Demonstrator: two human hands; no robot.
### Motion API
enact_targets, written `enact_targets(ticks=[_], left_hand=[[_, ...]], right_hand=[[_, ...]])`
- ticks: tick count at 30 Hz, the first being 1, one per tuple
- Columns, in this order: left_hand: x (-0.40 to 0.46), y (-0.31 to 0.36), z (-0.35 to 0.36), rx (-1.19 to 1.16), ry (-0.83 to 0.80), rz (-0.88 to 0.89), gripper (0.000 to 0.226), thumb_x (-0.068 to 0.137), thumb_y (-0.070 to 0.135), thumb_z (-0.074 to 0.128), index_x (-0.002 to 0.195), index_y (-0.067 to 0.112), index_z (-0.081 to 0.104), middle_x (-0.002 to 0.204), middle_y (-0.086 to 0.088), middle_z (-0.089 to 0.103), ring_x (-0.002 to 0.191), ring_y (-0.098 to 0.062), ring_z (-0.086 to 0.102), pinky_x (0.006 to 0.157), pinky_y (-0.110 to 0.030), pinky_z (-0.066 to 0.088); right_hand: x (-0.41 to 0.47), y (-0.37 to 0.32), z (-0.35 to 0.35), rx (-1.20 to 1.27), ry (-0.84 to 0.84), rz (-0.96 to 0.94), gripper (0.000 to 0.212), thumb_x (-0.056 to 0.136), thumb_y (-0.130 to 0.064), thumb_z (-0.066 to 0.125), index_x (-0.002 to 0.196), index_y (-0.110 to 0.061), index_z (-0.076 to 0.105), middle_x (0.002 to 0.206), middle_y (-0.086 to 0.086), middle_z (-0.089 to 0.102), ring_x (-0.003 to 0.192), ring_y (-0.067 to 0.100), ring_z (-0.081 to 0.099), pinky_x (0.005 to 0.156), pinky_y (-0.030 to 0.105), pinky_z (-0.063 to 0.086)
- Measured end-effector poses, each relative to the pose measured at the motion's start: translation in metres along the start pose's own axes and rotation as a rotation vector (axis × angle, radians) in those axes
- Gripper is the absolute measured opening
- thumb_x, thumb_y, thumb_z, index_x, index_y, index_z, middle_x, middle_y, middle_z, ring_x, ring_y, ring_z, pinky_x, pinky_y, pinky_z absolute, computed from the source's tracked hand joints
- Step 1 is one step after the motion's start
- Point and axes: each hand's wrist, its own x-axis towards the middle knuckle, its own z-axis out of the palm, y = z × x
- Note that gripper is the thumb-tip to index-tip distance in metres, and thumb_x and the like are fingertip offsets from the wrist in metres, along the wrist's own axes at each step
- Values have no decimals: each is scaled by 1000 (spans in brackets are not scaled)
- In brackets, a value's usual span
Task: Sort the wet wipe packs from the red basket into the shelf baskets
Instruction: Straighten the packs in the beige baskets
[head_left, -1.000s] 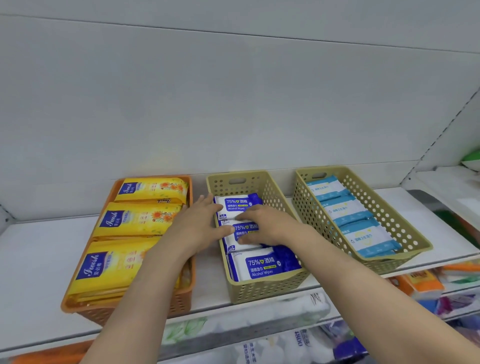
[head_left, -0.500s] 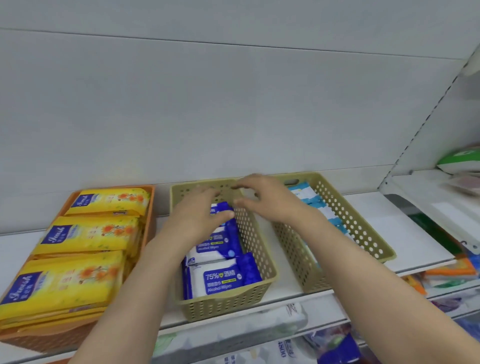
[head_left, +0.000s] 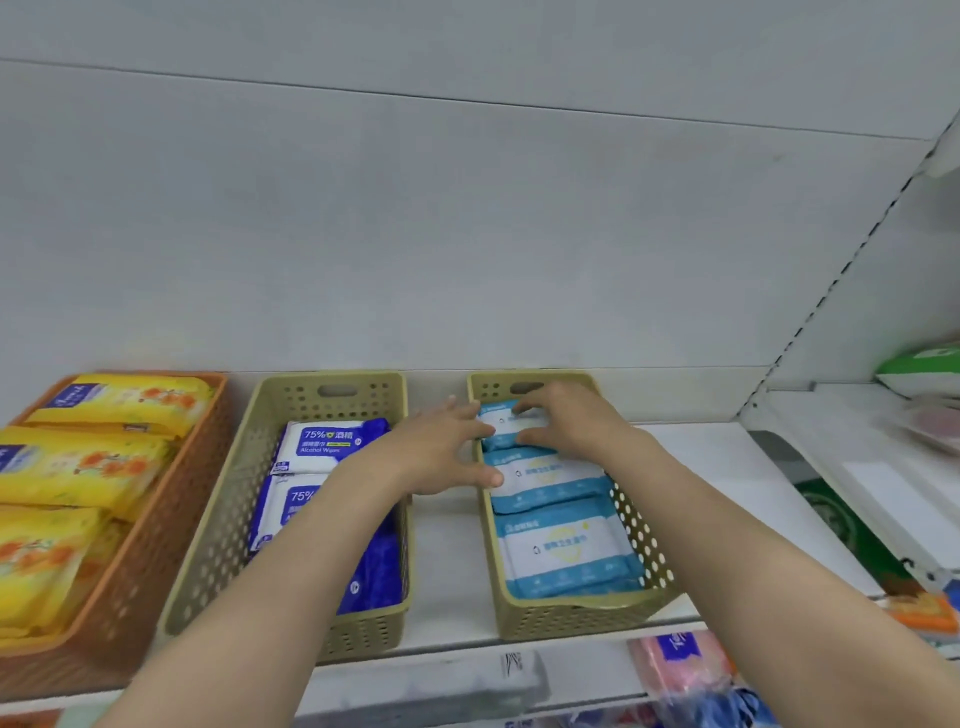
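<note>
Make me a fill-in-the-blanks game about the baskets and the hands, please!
1. The yellow packs lie in the ____ basket.
2. Both hands, left hand and right hand, reach into the basket of light ____ packs.
3. The dark blue packs sit in the ____ of the three baskets.
4. The light blue packs lie in a row of ____.

Missing words: orange; blue; middle; three

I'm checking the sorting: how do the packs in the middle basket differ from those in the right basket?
The packs in the middle basket are dark blue and white, printed "75%" and "Alcohol Wipes"; the packs in the right basket are light blue and white with a pale yellow emblem. No hand touches the middle packs, though the left forearm crosses over them, while the left hand and right hand touch the right ones. Both lie flat in beige perforated baskets.
</note>
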Motion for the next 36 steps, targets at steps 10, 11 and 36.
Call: enact_targets(ticks=[10, 11, 36], left_hand=[[4, 0, 11, -47, 70, -52, 69, 89, 56, 56, 149, 32, 34, 162, 11, 7, 150, -13, -1, 121, -44, 0], [4, 0, 11, -52, 67, -55, 69, 89, 56, 56, 149, 33, 33, 162, 12, 7, 150, -12, -2, 121, -43, -1], [-3, 60, 45, 231, 149, 114, 61, 77, 62, 65, 133, 41, 52, 129, 9, 53, 126, -17, 37, 110, -36, 25]], right_hand=[[12, 6, 5, -83, 16, -13, 56, 79, -62, 67, 127, -35, 60, 143, -13, 51, 123, 16, 52, 94, 38, 49], [10, 7, 5, -65, 11, -18, 57, 80, -61, 67, 130, -35, 59, 143, -12, 51, 124, 16, 50, 95, 37, 47], [-97, 21, -20, 160, 75, 138, 48, 75, -40, 81, 119, -27, 67, 105, -6, 61, 98, 13, 60, 83, 29, 47]])
